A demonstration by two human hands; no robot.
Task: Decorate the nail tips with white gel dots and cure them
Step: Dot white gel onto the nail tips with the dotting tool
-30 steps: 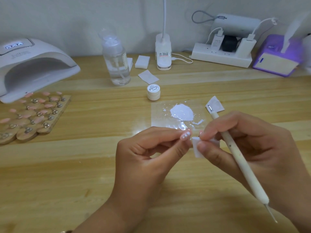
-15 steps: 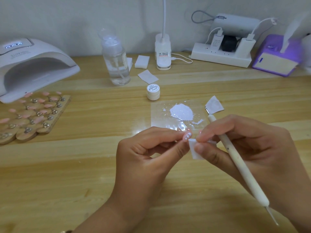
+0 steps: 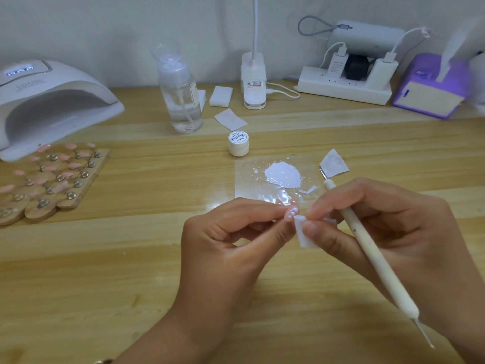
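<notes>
**Tidying the dotted tip with the pad**

The left hand [image 3: 228, 245] pinches a small pink nail tip [image 3: 290, 213], already carrying white dots, between thumb and forefinger above the pale wooden table [image 3: 105, 285]. The right hand [image 3: 393, 245] pinches a folded white wipe pad [image 3: 304, 233] at its fingertips. The long cream dotting tool [image 3: 368, 245] is tucked across the same hand, its metal point aimed towards the white gel puddle [image 3: 283, 176].

The pad's corner sits against the tip's edge, so the step looks like cleaning off stray gel. To do it well, use only that corner, stroke outward from the edge and keep clear of the wet dots. The left pinch belongs on the tip's sides. The white arched curing lamp [image 3: 52, 101] stands far left, so curing appears not yet done.

Compared with a second ago, the pad has edged left to meet the tip, while the left hand has hardly moved.
</notes>
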